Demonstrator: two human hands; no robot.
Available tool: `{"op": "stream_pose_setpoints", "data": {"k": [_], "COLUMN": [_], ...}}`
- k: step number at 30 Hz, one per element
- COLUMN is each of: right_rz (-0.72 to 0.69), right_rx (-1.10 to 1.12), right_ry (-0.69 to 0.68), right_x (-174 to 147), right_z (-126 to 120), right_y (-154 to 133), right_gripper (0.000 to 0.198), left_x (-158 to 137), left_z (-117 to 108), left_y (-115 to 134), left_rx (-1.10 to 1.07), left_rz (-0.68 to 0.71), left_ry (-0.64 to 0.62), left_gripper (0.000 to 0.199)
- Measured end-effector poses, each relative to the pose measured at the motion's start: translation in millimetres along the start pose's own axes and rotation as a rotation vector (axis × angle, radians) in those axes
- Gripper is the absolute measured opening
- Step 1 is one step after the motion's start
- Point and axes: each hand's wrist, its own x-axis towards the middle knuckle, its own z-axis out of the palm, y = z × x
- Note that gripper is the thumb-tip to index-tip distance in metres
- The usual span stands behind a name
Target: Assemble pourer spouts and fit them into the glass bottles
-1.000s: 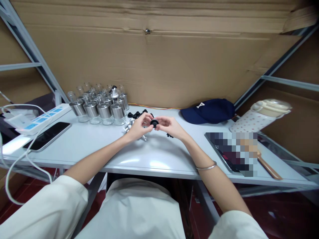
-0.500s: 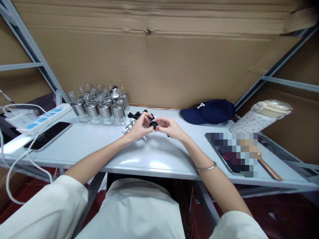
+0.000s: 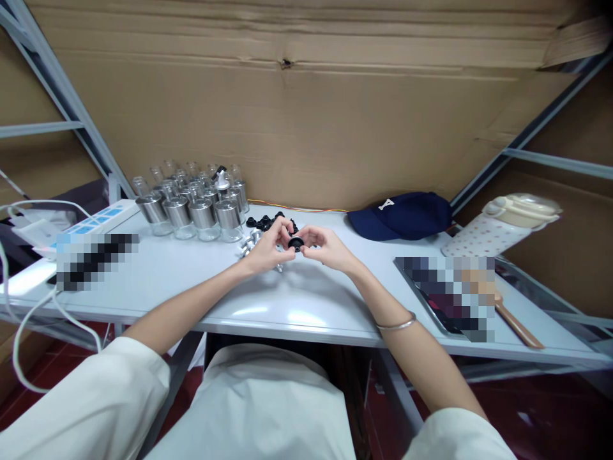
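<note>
Between my two hands, above the table, is a small round black part (image 3: pixel 296 243) with a wide rim, perhaps a bottle stopper. My left hand (image 3: pixel 269 246) pinches it from the left with thumb and fingers. From the other side, the fingers of my right hand (image 3: pixel 327 246) close on it too. Behind my left hand lies a cluster of small black parts (image 3: pixel 263 222), partly hidden by the fingers. Silvery metal spout-like pieces (image 3: pixel 249 243) lie beside that hand, and my wrist and fingers cover some of them.
Several glass bottles with steel sleeves (image 3: pixel 204 214) stand at the back left; one carries a pourer top (image 3: pixel 222 179). A navy cap (image 3: pixel 402 216), a dotted tumbler (image 3: pixel 498 223) and a wooden handle (image 3: pixel 520 324) are on the right. A power strip (image 3: pixel 117 216) with white cables sits left.
The black part has tilted slightly and sits a touch lower between my fingers. Both hands stay in nearly the same place.
</note>
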Motion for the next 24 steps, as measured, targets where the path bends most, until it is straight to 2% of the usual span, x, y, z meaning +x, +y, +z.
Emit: {"op": "stream_pose_setpoints", "data": {"k": [8, 16, 24], "right_rz": [-0.017, 0.009, 0.027], "right_rx": [-0.049, 0.129, 0.195], "right_ry": [0.002, -0.004, 0.02], "right_x": [0.0, 3.6, 2.9], "right_z": [0.2, -3.5, -5.1], "right_y": [2.7, 8.9, 9.7], "right_gripper": [0.019, 0.034, 0.037], "left_x": [-0.8, 1.6, -0.3], "left_z": [0.4, 2.5, 1.9], "left_y": [-3.4, -14.5, -13.7], "left_rx": [0.066, 0.135, 0.226], "left_rz": [0.048, 0.141, 0.217], "left_ry": [-0.004, 0.163, 0.122], "left_gripper": [0.03, 0.039, 0.032]}}
